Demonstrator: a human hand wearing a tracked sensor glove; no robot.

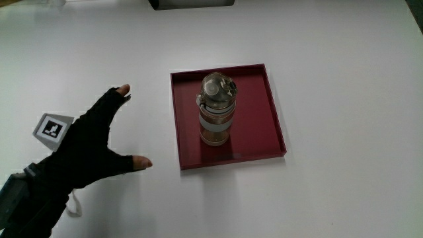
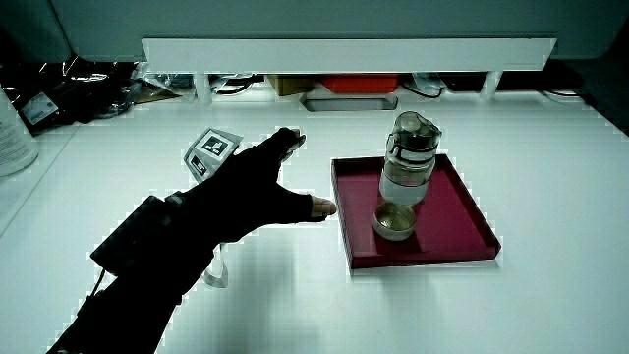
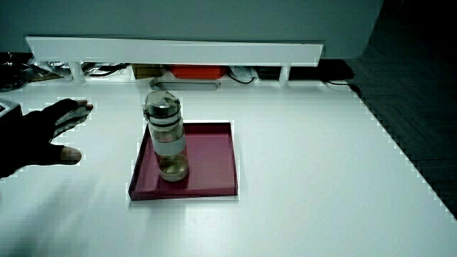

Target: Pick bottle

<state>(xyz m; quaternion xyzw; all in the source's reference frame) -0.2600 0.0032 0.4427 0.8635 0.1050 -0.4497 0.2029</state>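
Note:
A clear bottle (image 1: 217, 109) with a grey lid and a pale band stands upright in a shallow dark red tray (image 1: 264, 125); both side views show the bottle (image 2: 406, 177) (image 3: 167, 135) in the tray (image 2: 457, 216) (image 3: 214, 160). The hand (image 1: 92, 142) in its black glove hovers over the bare table beside the tray, a short gap from the tray's rim, apart from the bottle. Its fingers are spread, thumb and forefinger pointing toward the tray, and it holds nothing. The hand (image 2: 251, 187) (image 3: 43, 132) carries a patterned cube (image 1: 53, 128) on its back.
A low white partition (image 2: 344, 49) runs along the table's edge farthest from the person, with cables and small items under it. A pale container (image 2: 12, 133) stands at the table's edge in a side view. A dark object (image 1: 192, 4) lies near the partition.

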